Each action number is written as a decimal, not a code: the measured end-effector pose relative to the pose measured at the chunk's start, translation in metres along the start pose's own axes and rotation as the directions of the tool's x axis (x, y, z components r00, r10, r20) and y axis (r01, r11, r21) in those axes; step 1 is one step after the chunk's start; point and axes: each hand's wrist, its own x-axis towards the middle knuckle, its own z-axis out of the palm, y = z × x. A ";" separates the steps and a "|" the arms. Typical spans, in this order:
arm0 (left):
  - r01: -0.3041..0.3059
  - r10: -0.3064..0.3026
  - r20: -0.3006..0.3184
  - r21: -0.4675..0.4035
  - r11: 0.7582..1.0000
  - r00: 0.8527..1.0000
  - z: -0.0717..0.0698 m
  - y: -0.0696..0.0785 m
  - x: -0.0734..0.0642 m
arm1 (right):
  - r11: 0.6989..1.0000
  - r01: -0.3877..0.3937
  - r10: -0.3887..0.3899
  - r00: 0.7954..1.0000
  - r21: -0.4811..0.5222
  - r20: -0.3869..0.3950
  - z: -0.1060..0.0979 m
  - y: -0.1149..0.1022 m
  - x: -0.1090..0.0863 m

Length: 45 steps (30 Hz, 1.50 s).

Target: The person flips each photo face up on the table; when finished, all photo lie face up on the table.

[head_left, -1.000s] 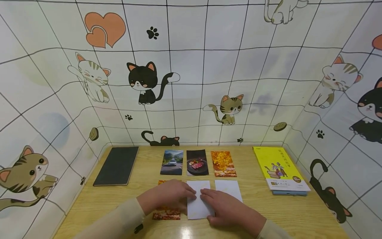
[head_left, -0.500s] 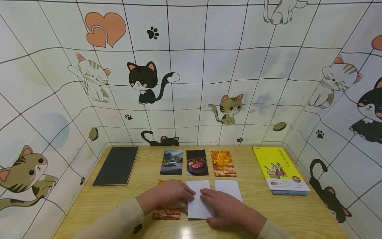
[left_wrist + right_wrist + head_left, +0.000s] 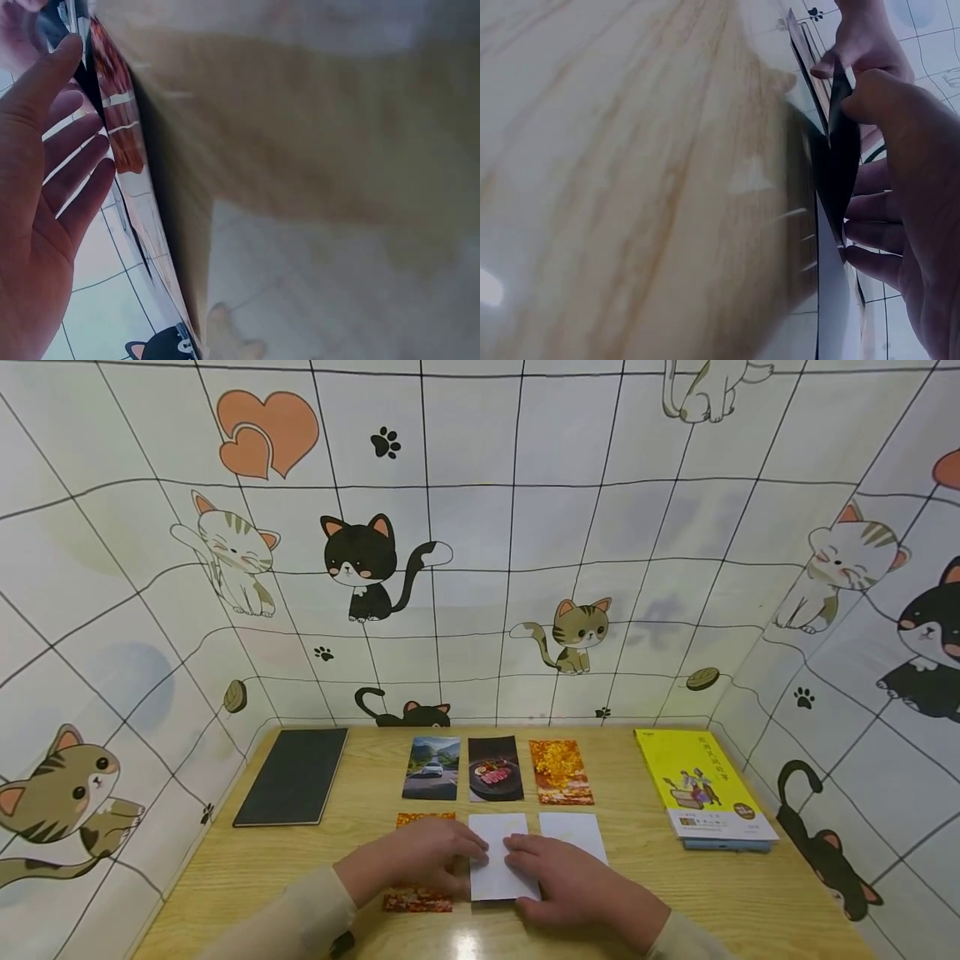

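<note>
A white-backed card (image 3: 498,870) lies between both hands in the head view, its near edge raised off the table. In the right wrist view this card (image 3: 835,169) shows a dark underside. My right hand (image 3: 572,881) pinches its right side, thumb at the near edge and fingers over the top. My left hand (image 3: 429,853) holds its left side, fingertips on the white back and thumb at the lower edge. Below the left hand, a picture card of orange leaves (image 3: 418,902) is partly hidden. Another white-backed card (image 3: 577,835) lies flat to the right.
Behind stand three face-up cards in a row: a car on a road (image 3: 431,768), a plate of food (image 3: 495,768) and a yellow tree (image 3: 561,772). A black notebook (image 3: 292,777) lies far left. A yellow book (image 3: 705,785) rests on a blue one (image 3: 727,844) at right.
The middle card's near edge has risen from the table, and a dark strip shows under it. My left hand has shifted slightly; the right has barely moved.
</note>
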 end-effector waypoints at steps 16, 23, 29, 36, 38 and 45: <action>0.054 -0.078 -0.144 -0.168 0.984 0.986 0.000 0.011 0.003 | 0.991 0.111 -0.104 0.991 0.081 -0.088 -0.002 0.017 -0.002; 0.076 -0.146 -0.194 -0.328 0.942 0.970 -0.006 0.013 0.002 | 0.966 0.223 -0.187 0.952 0.132 -0.241 -0.001 0.018 0.002; 0.049 -0.187 -0.258 -0.463 0.885 0.948 -0.010 0.014 0.002 | 0.930 0.184 -0.070 0.937 0.317 -0.341 -0.004 0.012 0.004; 0.037 -0.232 -0.307 -0.529 0.848 0.923 -0.013 0.016 -0.001 | 0.862 0.241 -0.017 0.893 0.446 -0.449 -0.005 0.010 0.006; 0.040 -0.249 -0.318 -0.541 0.840 0.915 -0.014 0.016 -0.002 | 0.845 0.224 0.020 0.895 0.486 -0.447 -0.007 0.010 0.006; 0.042 -0.301 -0.343 -0.594 0.803 0.890 -0.018 0.019 -0.002 | 0.823 0.172 0.114 0.884 0.542 -0.454 -0.013 0.006 0.008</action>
